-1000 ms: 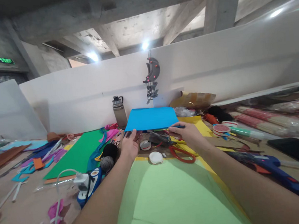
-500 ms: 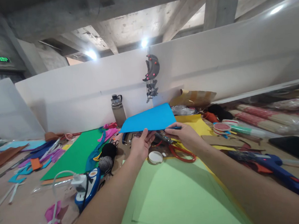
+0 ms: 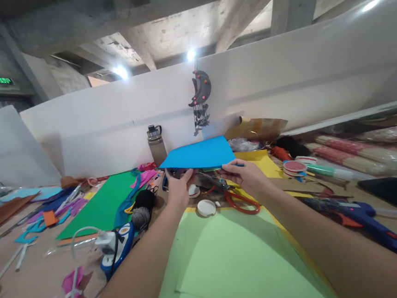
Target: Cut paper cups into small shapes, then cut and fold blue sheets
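Observation:
A blue sheet (image 3: 200, 153), craft foam or felt by its look, is raised above the far side of the table. My left hand (image 3: 178, 188) grips its near edge on the left, thumb and forefinger apart along the edge. At the near right corner, my right hand (image 3: 241, 173) pinches the sheet between thumb and fingers. Below the hands lie large scissors (image 3: 243, 204) with red-orange handles, their blades partly hidden under the sheet. A white round lid (image 3: 206, 208) sits beside them, with a small white-and-red round container (image 3: 194, 191) near my left hand.
Light green sheets (image 3: 242, 256) cover the table in front of me. A green sheet (image 3: 99, 204), yarn balls (image 3: 141, 218) and a blue power strip (image 3: 119, 251) lie left. A blue glue gun (image 3: 372, 226) is right. A bottle (image 3: 157, 145) stands behind.
My left hand has slid leftward along the blue sheet's near edge, exposing the small round container. The sheet's near edge has risen slightly. My right hand still pinches the right corner.

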`<action>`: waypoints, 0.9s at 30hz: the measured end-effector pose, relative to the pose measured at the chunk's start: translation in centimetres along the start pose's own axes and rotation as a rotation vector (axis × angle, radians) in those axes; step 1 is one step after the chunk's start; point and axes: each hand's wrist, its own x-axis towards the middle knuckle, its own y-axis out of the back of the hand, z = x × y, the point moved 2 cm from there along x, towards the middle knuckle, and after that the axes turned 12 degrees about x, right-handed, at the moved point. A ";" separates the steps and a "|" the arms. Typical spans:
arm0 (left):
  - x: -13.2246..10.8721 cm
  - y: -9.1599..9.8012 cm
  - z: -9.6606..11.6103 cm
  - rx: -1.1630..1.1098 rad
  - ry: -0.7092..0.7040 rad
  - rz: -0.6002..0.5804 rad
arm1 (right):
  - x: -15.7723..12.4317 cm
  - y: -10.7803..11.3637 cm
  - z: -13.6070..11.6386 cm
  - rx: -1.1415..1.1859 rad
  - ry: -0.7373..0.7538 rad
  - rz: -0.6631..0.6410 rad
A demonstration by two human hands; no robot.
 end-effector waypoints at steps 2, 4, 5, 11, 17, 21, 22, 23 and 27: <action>0.6 1.0 0.8 0.060 -0.067 0.017 | 0.0 0.0 -0.2 0.012 -0.002 -0.002; 1.2 2.0 1.5 0.105 -0.092 0.027 | 0.0 0.1 -0.3 0.020 -0.003 -0.001; 1.4 2.5 1.7 0.119 -0.095 0.016 | 0.1 0.2 -0.3 0.024 -0.001 -0.002; 2.2 4.8 2.4 0.165 -0.076 -0.036 | 0.3 0.4 -0.6 0.081 0.007 -0.029; 1.7 4.4 2.2 0.068 -0.043 -0.062 | 0.2 0.3 -0.6 0.032 0.013 -0.019; 0.3 2.1 1.0 -0.056 0.070 -0.064 | 0.1 0.1 -0.3 0.001 0.051 -0.003; -0.1 1.3 0.6 -0.058 0.116 -0.117 | 0.1 0.1 -0.2 -0.006 0.052 -0.001; -0.5 0.6 0.3 -0.059 0.153 -0.157 | 0.0 0.0 -0.1 -0.013 0.050 -0.003; -1.3 -1.3 -0.7 -0.090 0.221 -0.160 | -0.5 -0.5 0.0 -0.012 0.023 -0.027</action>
